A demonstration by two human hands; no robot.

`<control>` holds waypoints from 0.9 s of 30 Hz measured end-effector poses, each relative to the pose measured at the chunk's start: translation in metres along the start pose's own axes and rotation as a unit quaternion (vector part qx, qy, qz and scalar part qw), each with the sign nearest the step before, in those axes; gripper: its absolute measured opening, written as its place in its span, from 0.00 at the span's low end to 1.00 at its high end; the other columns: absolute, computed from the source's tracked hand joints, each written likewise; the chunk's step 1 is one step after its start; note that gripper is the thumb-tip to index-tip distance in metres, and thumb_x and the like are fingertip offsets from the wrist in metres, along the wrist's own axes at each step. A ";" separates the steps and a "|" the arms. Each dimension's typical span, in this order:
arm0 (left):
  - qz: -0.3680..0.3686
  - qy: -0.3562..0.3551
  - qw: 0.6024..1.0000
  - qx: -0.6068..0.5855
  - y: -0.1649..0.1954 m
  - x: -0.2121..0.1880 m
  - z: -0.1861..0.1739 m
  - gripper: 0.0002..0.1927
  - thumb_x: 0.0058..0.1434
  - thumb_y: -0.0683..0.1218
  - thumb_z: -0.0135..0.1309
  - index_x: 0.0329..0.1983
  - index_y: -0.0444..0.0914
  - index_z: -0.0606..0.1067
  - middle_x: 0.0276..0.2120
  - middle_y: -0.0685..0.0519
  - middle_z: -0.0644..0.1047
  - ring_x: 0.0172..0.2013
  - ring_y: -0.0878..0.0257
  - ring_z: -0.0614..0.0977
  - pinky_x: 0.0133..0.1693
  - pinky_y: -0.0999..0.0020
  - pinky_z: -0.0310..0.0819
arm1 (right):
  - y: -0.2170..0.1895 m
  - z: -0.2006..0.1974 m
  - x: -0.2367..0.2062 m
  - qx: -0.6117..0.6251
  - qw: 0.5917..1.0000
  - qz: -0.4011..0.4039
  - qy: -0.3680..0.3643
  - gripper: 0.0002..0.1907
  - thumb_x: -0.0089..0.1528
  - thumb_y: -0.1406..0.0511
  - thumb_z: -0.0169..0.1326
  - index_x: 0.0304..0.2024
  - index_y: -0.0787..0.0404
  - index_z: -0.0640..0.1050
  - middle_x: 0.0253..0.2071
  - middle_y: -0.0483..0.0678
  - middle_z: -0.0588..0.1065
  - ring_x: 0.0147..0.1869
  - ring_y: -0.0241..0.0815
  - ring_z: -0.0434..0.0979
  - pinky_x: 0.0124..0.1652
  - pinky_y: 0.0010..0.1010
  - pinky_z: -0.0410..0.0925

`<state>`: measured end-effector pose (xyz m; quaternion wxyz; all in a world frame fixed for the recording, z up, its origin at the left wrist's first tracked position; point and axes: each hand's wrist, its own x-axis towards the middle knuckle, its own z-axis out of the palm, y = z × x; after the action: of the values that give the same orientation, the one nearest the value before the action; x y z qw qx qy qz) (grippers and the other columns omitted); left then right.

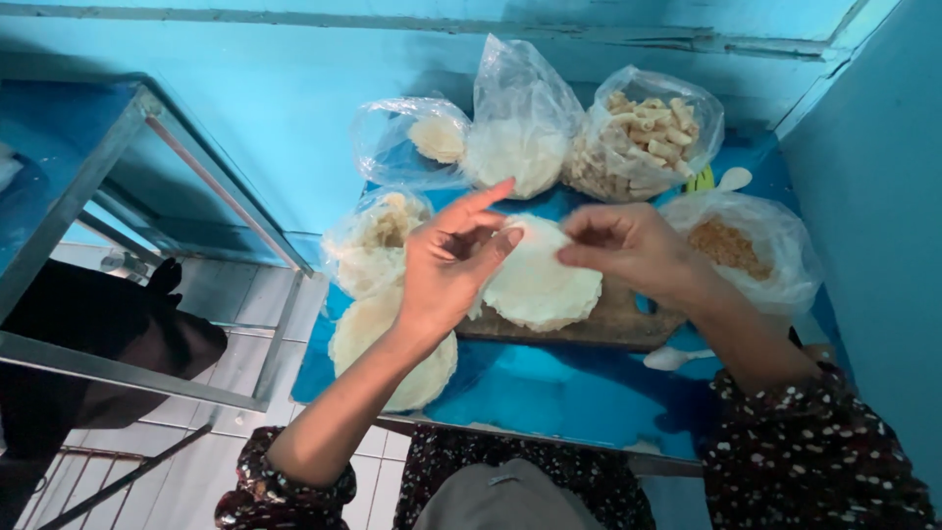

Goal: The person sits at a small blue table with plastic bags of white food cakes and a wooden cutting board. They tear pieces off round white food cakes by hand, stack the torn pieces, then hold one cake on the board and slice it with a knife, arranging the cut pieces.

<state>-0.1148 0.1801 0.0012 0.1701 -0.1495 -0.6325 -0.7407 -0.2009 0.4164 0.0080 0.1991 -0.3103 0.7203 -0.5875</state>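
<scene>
Nearest the camera, at six o'clock, dark sleeves dotted with pale spots (814, 442) cover both forearms, with a grey fold of cloth (505, 496) between them. At nine o'clock a grey metal frame (147, 378) stands over a white tiled floor (216, 471). Right of it, at seven o'clock on the blue table (559, 393), lies a stack of round, pale, flat crackers (432, 373), and above that a clear plastic bag of pale crackers (368, 245). Near the centre, the left hand (451, 270) has its grip pressed together on the left edge of a round white cracker disc (540, 280), thumb and fingers pinching it while the forefinger points toward one o'clock. That disc sits at the centre, over a brown wooden board (608, 319) on the table. At two o'clock from the disc, the right hand (628, 245) pinches the disc's upper right edge, fingertips curled together. Along twelve o'clock stand three more clear bags: a small one with a few pale crackers (412, 137), a tall one of white crackers (520, 128), and one of beige tube-shaped snacks (648, 132). At three o'clock a clear bag of brown crumbs (746, 250) rests just beside the right wrist, and a white plastic spoon (672, 358) lies below the board.
</scene>
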 end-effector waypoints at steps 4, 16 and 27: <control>-0.004 0.002 1.000 -0.024 0.003 0.004 0.002 0.29 0.62 0.33 0.63 0.67 0.39 0.73 0.39 0.59 0.82 0.30 0.79 0.70 0.33 0.81 0.63 | 0.015 0.002 0.004 0.136 0.988 -0.059 0.054 0.09 0.69 0.68 0.53 0.52 0.63 0.74 0.43 0.41 0.78 0.46 0.28 0.77 0.46 0.24 0.70; -0.014 0.060 0.958 0.279 -0.082 0.022 -0.005 0.22 0.57 0.40 0.64 0.56 0.39 0.80 0.34 0.53 0.83 0.35 0.61 0.81 0.38 0.66 0.76 | 0.029 0.002 0.028 -0.222 0.964 -0.007 0.147 0.10 0.66 0.61 0.57 0.45 0.60 0.76 0.32 0.47 0.80 0.35 0.37 0.79 0.33 0.31 0.70; 0.066 0.043 0.872 0.483 -0.091 0.019 -0.003 0.19 0.58 0.39 0.57 0.55 0.40 0.78 0.39 0.50 0.82 0.42 0.48 0.81 0.41 0.53 0.77 | 0.049 0.011 0.032 -0.373 0.901 -0.088 0.203 0.10 0.64 0.61 0.61 0.45 0.59 0.78 0.33 0.52 0.79 0.37 0.52 0.81 0.35 0.41 0.70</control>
<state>-0.1720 0.1888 -0.0717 0.2967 -0.0578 -0.8922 -0.3356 -0.2277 0.3920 -0.0394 -0.1343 -0.2979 0.8814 -0.3411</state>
